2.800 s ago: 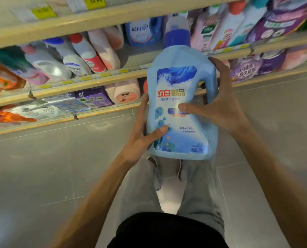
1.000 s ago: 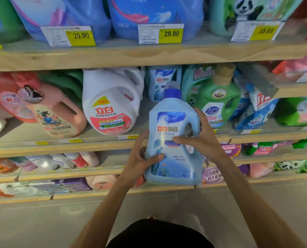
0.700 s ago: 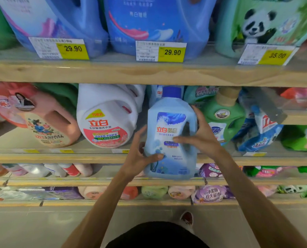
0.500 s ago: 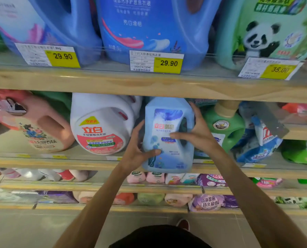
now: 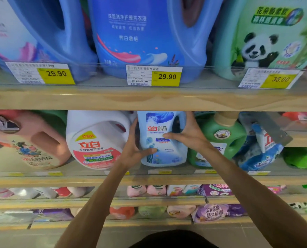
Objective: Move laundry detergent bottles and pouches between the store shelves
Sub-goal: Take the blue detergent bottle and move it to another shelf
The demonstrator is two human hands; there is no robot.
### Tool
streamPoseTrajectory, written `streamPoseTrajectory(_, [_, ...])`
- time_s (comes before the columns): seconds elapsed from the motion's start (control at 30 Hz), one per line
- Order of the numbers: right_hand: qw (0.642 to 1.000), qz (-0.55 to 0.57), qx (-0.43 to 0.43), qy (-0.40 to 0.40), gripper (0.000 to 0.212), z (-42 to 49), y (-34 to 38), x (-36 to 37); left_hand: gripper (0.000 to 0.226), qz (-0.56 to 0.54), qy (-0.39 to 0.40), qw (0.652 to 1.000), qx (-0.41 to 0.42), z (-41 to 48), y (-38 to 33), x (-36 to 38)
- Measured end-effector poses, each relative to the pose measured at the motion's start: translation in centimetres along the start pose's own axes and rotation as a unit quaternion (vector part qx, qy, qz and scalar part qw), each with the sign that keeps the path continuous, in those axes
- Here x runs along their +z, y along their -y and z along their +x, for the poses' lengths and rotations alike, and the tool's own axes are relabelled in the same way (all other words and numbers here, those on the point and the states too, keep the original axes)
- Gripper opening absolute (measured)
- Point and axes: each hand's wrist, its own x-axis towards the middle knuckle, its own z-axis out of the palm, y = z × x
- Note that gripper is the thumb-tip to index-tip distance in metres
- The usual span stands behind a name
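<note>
A light blue detergent bottle [image 5: 164,153] with a blue-and-white label stands upright on the middle wooden shelf [image 5: 41,179], its cap hidden behind the shelf board above. My left hand [image 5: 133,149] grips its left side, thumb across the label's lower part. My right hand [image 5: 186,135] holds its right side near the handle, thumb across the label. The bottle sits between a white jug [image 5: 97,140] lying on its side and a green bottle [image 5: 220,138].
A pink jug [image 5: 29,144] lies at the left and a blue pouch [image 5: 262,151] leans at the right. Above, big blue jugs [image 5: 145,36] and a green panda jug [image 5: 267,38] stand behind price tags [image 5: 153,76]. Lower shelves hold small bottles and purple pouches [image 5: 212,213].
Both hands have carried the light blue bottle up from near the floor and pushed it onto the middle shelf between the white jug and the green bottle. The view tilted upward.
</note>
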Motion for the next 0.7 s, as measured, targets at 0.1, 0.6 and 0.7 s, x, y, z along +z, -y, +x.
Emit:
streamPoseTrajectory(0.1, [1.0,-0.025,-0.019,0.003,0.11,0.1,-0.1,0.1,0.117,0.019,-0.021,0.999,0.014,0.1,0.6,0.1])
streamPoseTrajectory(0.6, [0.996,-0.076,-0.021,-0.05,0.125,-4.9,-3.9,1.5,0.126,0.082,0.034,0.996,-0.01,-0.9,2.7,1.8])
streamPoseTrajectory(0.7, [0.994,-0.082,-0.028,-0.059,0.123,-5.7,-4.1,2.0,0.124,0.077,0.033,0.996,-0.022,-1.2,3.3,2.0])
